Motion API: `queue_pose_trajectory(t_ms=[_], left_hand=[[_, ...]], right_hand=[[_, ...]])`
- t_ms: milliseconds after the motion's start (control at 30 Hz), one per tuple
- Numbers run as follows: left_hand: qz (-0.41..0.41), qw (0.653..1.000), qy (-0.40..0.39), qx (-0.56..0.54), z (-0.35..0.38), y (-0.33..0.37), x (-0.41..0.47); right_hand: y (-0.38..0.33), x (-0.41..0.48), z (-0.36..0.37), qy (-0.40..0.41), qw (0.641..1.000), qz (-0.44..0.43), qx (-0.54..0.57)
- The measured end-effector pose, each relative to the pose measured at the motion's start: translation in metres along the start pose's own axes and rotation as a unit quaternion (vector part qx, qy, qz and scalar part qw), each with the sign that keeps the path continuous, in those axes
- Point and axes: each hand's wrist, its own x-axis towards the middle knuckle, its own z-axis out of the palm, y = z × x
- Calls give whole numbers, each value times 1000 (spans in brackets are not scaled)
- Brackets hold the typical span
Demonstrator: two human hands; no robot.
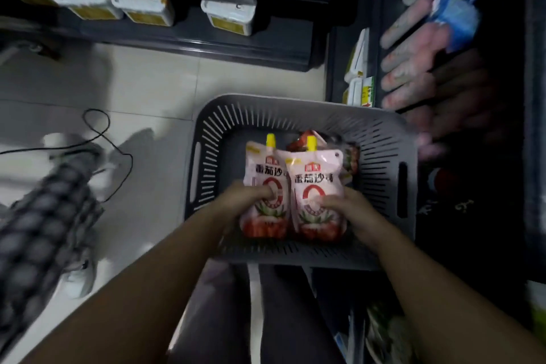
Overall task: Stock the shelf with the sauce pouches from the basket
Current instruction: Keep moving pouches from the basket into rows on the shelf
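A grey slotted basket [381, 139] sits on the floor in front of me. Inside it, two pink sauce pouches with yellow caps stand side by side. My left hand [242, 196] grips the left pouch [264, 168] at its lower half. My right hand [350, 205] grips the right pouch [314, 174] the same way. More pouches [350, 156] lie behind them in the basket, partly hidden. The dark shelf [502, 127] at the right holds a blurred row of pink pouches [413, 68].
A lower dark shelf [189, 44] at the top carries white tubs [229, 10]. Another person's patterned leg and white shoe [76, 278] stand at the left, beside a black cable [118, 154] on the tiled floor. Small white-green boxes [359, 80] sit behind the basket.
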Motion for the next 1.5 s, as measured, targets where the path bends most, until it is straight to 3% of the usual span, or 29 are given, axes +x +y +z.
queue_pose_trajectory(t_ms=[300,533,800,1133,1500], left_hand=[[168,982,-82,1,27,46,-125],[264,955,-132,29,39,79,-210],[342,911,-211,95,73,124,-292],[408,791,-403,214,134,109,-409],[354,663,-591,293,237,-46,-528]], right_hand=[[-74,-108,22,-56,984,-70,153],[-121,-207,25,-41,960,-243,135],[-132,-307,42,93,899,-391,173],[-68,-468,78,312,754,-520,252],[93,-648,87,542,582,-535,285]])
